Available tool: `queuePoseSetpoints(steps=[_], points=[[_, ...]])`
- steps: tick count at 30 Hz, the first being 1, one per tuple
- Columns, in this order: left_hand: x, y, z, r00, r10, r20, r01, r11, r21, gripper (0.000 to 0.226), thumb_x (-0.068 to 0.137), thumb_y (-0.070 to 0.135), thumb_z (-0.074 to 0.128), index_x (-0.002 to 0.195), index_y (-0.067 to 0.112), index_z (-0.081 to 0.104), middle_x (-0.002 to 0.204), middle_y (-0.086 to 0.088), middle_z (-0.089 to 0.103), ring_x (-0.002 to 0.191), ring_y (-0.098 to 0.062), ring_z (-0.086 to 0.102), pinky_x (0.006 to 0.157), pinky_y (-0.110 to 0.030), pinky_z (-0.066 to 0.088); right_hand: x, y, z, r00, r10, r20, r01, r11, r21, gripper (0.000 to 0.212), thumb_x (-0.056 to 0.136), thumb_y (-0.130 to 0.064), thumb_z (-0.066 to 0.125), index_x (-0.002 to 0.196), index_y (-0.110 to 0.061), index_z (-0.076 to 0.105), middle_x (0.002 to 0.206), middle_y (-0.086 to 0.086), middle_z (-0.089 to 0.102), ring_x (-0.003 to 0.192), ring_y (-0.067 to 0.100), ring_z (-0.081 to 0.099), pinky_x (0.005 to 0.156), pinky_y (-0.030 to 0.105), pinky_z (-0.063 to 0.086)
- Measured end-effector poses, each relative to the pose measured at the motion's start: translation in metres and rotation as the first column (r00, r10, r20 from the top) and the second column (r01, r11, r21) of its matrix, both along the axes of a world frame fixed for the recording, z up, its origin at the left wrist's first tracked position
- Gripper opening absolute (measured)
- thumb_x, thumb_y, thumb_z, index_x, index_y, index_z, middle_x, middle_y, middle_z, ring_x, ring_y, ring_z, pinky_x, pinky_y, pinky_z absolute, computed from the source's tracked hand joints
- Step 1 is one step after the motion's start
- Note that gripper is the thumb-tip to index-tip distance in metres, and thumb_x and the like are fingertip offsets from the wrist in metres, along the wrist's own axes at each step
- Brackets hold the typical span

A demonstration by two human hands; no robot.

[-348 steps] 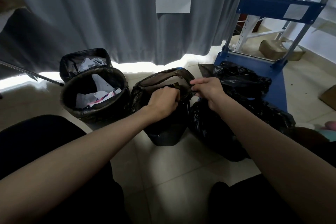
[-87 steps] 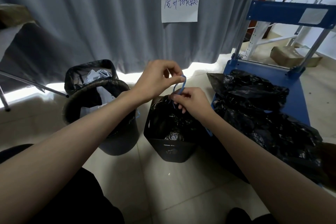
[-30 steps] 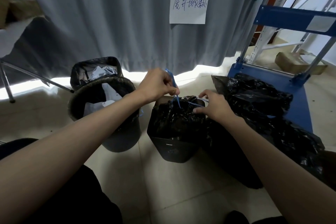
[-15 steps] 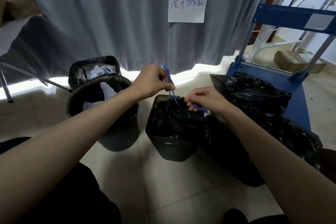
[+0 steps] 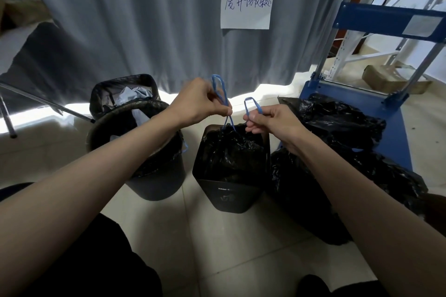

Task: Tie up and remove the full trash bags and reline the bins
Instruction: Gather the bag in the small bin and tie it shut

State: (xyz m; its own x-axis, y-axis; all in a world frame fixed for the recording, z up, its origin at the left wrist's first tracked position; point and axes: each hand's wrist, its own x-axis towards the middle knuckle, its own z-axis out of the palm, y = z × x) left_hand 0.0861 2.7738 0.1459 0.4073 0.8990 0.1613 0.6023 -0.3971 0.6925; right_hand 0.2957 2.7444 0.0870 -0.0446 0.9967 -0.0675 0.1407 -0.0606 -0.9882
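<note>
A small square black bin [image 5: 231, 193] stands in the middle of the floor with a gathered black trash bag [image 5: 229, 152] inside it. Two blue drawstring loops rise from the bag's mouth. My left hand [image 5: 200, 103] pinches the left blue drawstring loop [image 5: 220, 90] above the bin. My right hand [image 5: 270, 119] pinches the right blue drawstring loop [image 5: 252, 106] beside it. Both loops are pulled up, and the bag's mouth is cinched.
A round black bin [image 5: 149, 152] with paper waste stands to the left, a second lined bin [image 5: 123, 94] behind it. Full black bags [image 5: 337, 152] lie at right against a blue cart [image 5: 376, 108]. A grey curtain [image 5: 144, 19] with a paper sign [image 5: 247, 5] hangs behind.
Both hands have risen with the blue drawstrings. My right hand now holds its loop upright next to the left one, and the bag's mouth has drawn tighter.
</note>
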Motion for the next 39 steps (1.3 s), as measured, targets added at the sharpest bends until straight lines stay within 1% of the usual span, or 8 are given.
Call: queuePoseSetpoints(steps=[3, 8, 13, 18, 27, 30, 35, 39], points=[[0.001, -0.002, 0.003, 1.0, -0.023, -0.002, 0.023, 1.0, -0.002, 0.01, 0.072, 0.022, 0.085, 0.077, 0.017, 0.078, 0.061, 0.012, 0.07, 0.058, 0.003, 0.063, 0.061, -0.012, 0.047, 0.0, 0.003, -0.001, 0.987, -0.045, 0.157, 0.04, 0.999, 0.032, 0.023, 0.1, -0.019, 0.054, 0.088, -0.012, 0.073, 0.085, 0.007, 0.066, 0.069, 0.01, 0.056, 0.065, 0.022, 0.05], [0.005, -0.006, 0.007, 0.999, -0.047, 0.024, 0.048, 0.998, -0.034, 0.016, 0.071, 0.023, 0.086, 0.082, 0.014, 0.078, 0.071, -0.004, 0.073, 0.068, -0.014, 0.068, 0.075, -0.031, 0.054, -0.004, 0.012, -0.001, 0.863, -0.19, 0.469, 0.136, 0.98, 0.146, 0.035, 0.1, -0.025, 0.047, 0.069, -0.023, 0.063, 0.11, 0.006, 0.049, 0.108, 0.015, 0.04, 0.097, 0.03, 0.035], [0.013, -0.005, 0.009, 0.994, -0.084, 0.067, 0.084, 0.996, 0.01, 0.01, 0.072, 0.022, 0.085, 0.074, 0.019, 0.076, 0.053, 0.014, 0.064, 0.051, 0.006, 0.054, 0.053, -0.003, 0.036, -0.015, 0.009, 0.004, 0.936, -0.111, 0.336, 0.07, 0.989, 0.131, 0.027, 0.102, -0.02, 0.037, 0.084, -0.013, 0.057, 0.074, 0.002, 0.068, 0.072, 0.01, 0.06, 0.072, 0.029, 0.042], [0.017, 0.0, 0.007, 0.994, -0.091, 0.065, 0.084, 0.991, 0.1, 0.008, 0.072, 0.026, 0.084, 0.074, 0.023, 0.077, 0.059, 0.015, 0.065, 0.051, 0.003, 0.048, 0.053, -0.007, 0.034, -0.025, 0.007, 0.007, 0.82, -0.023, 0.573, -0.093, 0.981, 0.173, 0.026, 0.099, -0.01, 0.041, 0.089, -0.012, 0.065, 0.078, -0.002, 0.061, 0.065, 0.008, 0.052, 0.051, 0.004, 0.033], [0.017, 0.013, -0.006, 0.997, 0.024, 0.071, -0.032, 0.993, 0.112, 0.017, 0.072, 0.023, 0.084, 0.065, 0.03, 0.07, 0.067, 0.002, 0.069, 0.049, 0.005, 0.047, 0.05, -0.007, 0.034, -0.032, 0.006, 0.016, 0.923, 0.097, 0.373, -0.145, 0.984, 0.102, 0.032, 0.099, -0.024, 0.046, 0.085, -0.024, 0.074, 0.053, -0.032, 0.057, 0.052, -0.018, 0.049, 0.052, 0.002, 0.035], [0.018, 0.013, -0.007, 0.997, 0.032, 0.063, -0.038, 0.995, 0.087, 0.014, 0.076, 0.026, 0.081, 0.068, 0.02, 0.072, 0.065, 0.004, 0.069, 0.051, 0.005, 0.051, 0.052, -0.008, 0.037, -0.033, 0.005, 0.016, 0.934, 0.073, 0.35, -0.127, 0.982, 0.136, 0.029, 0.098, -0.027, 0.051, 0.086, -0.022, 0.076, 0.091, -0.007, 0.075, 0.071, -0.003, 0.06, 0.069, 0.019, 0.044], [0.013, 0.01, -0.005, 0.999, -0.036, 0.025, 0.037, 0.997, -0.065, 0.012, 0.079, 0.024, 0.08, 0.081, 0.012, 0.078, 0.064, 0.003, 0.071, 0.055, 0.003, 0.057, 0.056, -0.009, 0.045, -0.027, 0.007, 0.01, 0.951, 0.026, 0.309, -0.076, 0.985, 0.153, 0.03, 0.099, -0.027, 0.05, 0.092, -0.016, 0.077, 0.06, 0.0, 0.053, 0.048, 0.003, 0.039, 0.052, 0.019, 0.031], [0.008, 0.011, 0.0, 0.999, -0.035, -0.03, 0.032, 0.996, -0.085, 0.012, 0.071, 0.008, 0.084, 0.081, 0.013, 0.078, 0.059, 0.006, 0.069, 0.058, 0.0, 0.06, 0.058, -0.008, 0.047, -0.022, 0.01, 0.005, 0.978, -0.03, 0.206, 0.008, 0.995, 0.102, 0.027, 0.097, -0.02, 0.05, 0.093, -0.019, 0.076, 0.062, -0.003, 0.057, 0.055, 0.007, 0.053, 0.069, 0.021, 0.044]])
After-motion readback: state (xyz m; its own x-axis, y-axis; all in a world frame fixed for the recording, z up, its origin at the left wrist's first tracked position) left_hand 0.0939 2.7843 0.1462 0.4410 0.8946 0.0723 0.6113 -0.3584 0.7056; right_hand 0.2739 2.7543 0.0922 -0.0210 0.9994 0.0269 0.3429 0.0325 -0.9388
